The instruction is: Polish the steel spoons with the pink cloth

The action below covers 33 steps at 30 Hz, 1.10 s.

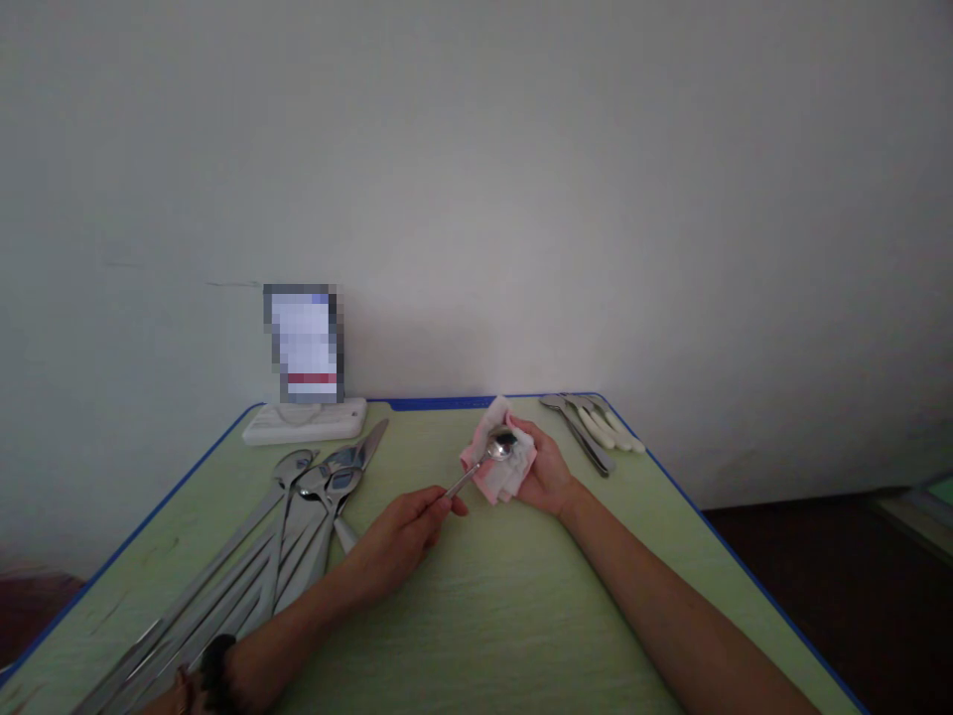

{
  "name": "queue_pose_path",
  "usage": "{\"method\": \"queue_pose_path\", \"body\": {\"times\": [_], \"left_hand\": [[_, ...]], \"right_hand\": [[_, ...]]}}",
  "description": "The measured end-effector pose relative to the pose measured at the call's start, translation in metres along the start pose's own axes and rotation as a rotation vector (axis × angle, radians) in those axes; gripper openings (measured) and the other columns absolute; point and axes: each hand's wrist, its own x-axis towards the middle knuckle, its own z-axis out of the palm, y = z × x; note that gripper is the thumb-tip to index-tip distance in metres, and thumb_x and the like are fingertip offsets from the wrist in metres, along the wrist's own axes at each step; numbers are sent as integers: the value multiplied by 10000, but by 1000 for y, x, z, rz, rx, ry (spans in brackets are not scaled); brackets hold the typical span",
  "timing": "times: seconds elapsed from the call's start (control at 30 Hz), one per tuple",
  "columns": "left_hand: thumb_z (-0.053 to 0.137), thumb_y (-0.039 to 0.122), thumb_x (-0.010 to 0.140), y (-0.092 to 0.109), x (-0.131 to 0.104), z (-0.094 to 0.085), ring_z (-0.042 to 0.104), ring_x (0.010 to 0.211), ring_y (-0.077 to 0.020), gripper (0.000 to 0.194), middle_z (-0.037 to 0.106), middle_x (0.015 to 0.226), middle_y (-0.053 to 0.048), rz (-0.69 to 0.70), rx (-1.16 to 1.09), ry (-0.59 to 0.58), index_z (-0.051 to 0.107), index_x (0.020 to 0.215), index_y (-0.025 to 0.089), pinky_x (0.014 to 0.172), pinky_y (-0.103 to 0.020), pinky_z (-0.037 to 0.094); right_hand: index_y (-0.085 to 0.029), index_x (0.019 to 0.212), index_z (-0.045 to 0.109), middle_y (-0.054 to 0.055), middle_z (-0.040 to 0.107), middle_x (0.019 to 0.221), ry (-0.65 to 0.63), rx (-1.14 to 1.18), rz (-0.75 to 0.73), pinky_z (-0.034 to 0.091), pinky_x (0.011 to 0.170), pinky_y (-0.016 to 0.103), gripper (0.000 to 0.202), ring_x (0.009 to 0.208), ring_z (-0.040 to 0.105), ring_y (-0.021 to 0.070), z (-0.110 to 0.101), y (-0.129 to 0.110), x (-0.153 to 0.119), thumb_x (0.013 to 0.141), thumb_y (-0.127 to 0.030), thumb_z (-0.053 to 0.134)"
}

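My left hand (409, 531) pinches the handle of a metal spoon (501, 443), its bowl raised toward the far side of the table. Behind the bowl, my right hand (547, 472) holds a pink and white cloth (497, 485), spread between palm and spoon. The bowl lies against or just in front of the cloth; I cannot tell whether they touch. To the left of my left hand is a pile of cutlery (298, 526) with several metal spoons and a broad blade, partly hidden by my left forearm.
On the right lie several metal utensils (585, 437) and several with cream handles (607, 427). A blurred-out phone-like screen (307, 343) stands on a white base (305, 422) at the back left. The green table (476, 636) has a blue edge and meets a wall (476, 199).
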Motion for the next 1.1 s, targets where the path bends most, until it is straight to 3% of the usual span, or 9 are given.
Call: {"method": "queue_pose_path", "body": {"times": [0.13,0.3,0.57,0.77,0.87,1.1], "left_hand": [[387,490,831,-2,1,1,222,414,-70,426,272,508,107,-17,-37,21,553,988,131,382,-186,165],[389,486,820,-4,1,2,216,410,-68,435,278,509,108,-33,-49,43,548,1001,123,376,-187,162],[427,515,771,0,0,2,218,406,-65,479,286,504,109,-67,-87,63,543,1008,115,368,-187,154],[443,527,767,-2,0,2,204,406,-61,480,273,502,113,-86,-133,59,542,1006,123,368,-185,140],[440,526,778,-4,1,2,193,402,-60,465,269,498,114,-75,-134,52,542,999,130,366,-183,138],[456,515,773,2,0,3,195,398,-57,459,264,492,118,-67,-144,53,541,995,122,368,-179,142]], "right_hand": [[-121,802,616,79,700,760,-19,34,45,484,742,297,333,754,660,190,-1,1,2,832,-418,470],[-133,834,603,69,692,758,-11,-94,-63,481,668,268,321,706,645,162,-1,5,5,810,-446,540],[-173,767,550,-15,571,580,184,-496,-234,363,449,225,399,470,484,106,-5,17,9,736,-570,558],[-172,557,477,-38,433,498,347,-889,-432,259,455,224,416,479,360,89,-7,14,11,755,-534,532],[-180,537,464,-39,415,486,373,-861,-443,244,456,229,407,474,345,91,-7,16,12,762,-513,533],[-178,640,520,-51,473,528,326,-508,-413,306,467,208,329,495,393,87,-8,24,15,710,-482,626]]}}
